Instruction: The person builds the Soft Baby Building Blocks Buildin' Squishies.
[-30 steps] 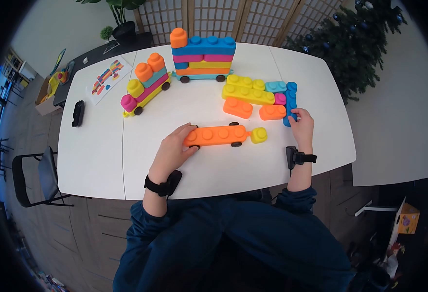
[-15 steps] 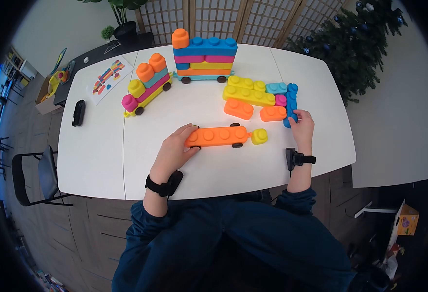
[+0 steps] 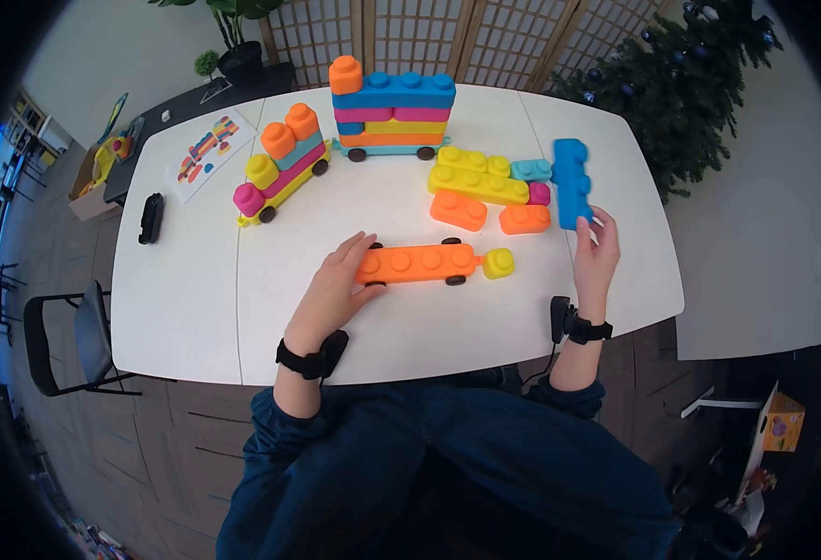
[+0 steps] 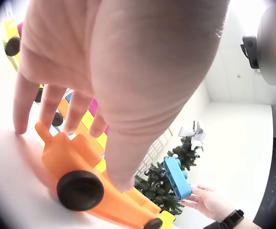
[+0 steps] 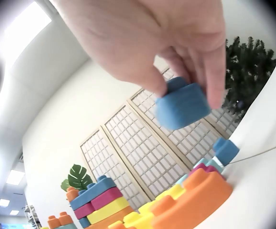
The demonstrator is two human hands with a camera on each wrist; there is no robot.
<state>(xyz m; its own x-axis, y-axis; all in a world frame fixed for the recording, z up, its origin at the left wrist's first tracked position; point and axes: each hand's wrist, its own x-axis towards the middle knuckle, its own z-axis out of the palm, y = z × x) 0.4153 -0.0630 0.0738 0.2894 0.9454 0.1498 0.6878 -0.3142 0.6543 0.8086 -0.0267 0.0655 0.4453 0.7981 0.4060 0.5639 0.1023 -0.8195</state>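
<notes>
My left hand spans the left end of a long orange toy wagon base with black wheels, its fingers on the far side and its thumb on the near side. A small yellow block sits by the coupling at the wagon's right end. My right hand pinches the near end of a long blue block between thumb and fingers. In the right wrist view this blue block is in the air, above a smaller blue block standing on the table.
Left of the right hand lie yellow blocks, orange blocks, a teal block and a pink block. Behind them stand a tall stacked wagon and a smaller stacked wagon. A picture sheet and black case lie left.
My right hand has lifted the long blue block off the table and moved it slightly right, away from the other blocks. The left hand stays at the orange wagon base.
</notes>
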